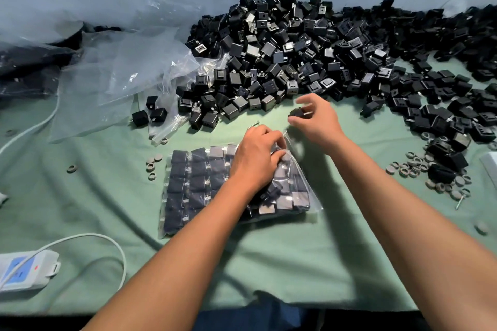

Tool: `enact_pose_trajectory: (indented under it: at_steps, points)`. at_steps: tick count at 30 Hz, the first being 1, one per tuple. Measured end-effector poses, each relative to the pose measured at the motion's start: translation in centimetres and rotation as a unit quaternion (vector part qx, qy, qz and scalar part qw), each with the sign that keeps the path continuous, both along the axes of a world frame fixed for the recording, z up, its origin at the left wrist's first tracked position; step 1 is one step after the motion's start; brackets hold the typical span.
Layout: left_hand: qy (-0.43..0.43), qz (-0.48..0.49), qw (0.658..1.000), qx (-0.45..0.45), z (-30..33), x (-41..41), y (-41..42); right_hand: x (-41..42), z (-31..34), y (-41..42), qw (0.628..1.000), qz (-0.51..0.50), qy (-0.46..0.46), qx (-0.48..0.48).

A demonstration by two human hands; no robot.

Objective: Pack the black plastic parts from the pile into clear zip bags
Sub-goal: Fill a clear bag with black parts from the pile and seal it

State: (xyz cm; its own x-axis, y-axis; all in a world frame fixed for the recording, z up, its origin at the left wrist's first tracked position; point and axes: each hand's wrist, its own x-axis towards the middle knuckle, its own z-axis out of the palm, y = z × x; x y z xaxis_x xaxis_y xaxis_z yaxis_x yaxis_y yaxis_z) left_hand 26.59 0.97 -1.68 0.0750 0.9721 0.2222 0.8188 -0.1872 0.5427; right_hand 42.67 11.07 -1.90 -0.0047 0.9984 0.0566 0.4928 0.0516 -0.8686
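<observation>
Two bare forearms reach up from the bottom edge over the green-covered bench. The left hand presses down, fingers curled, on the open end of a clear zip bag already filled with rows of black parts; the bag lies flat directly beneath it. The right hand, just beyond and right of the bag's mouth, pinches one black plastic part between thumb and fingertips. The pile spreads across the far bench, near that hand. Empty clear bags lie left of the pile.
</observation>
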Motion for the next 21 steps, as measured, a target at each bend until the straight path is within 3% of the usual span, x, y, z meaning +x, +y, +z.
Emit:
enact_pose_trajectory:
  at_steps: [4,8,12,17,21]
  points:
    - [-0.022,-0.006,1.000,-0.007,0.3,-0.1,-0.1,2.8,-0.2,-4.1,0.998,0.010,0.061,-0.020]
    - [-0.031,-0.031,0.999,0.009,1.2,-0.6,0.1,3.9,-0.4,-7.4,0.996,0.086,0.010,-0.012]
    - [-0.013,-0.057,0.997,0.051,3.1,-0.8,0.9,3.6,-0.2,-8.8,0.995,0.101,-0.016,0.011]
    - [0.071,-0.131,0.987,0.059,5.4,-0.8,1.9,2.5,0.6,-9.4,0.984,0.163,-0.037,0.054]
    - [0.087,-0.157,0.982,0.056,6.3,-1.2,2.3,3.2,0.7,-9.6,0.983,0.169,0.073,0.002]
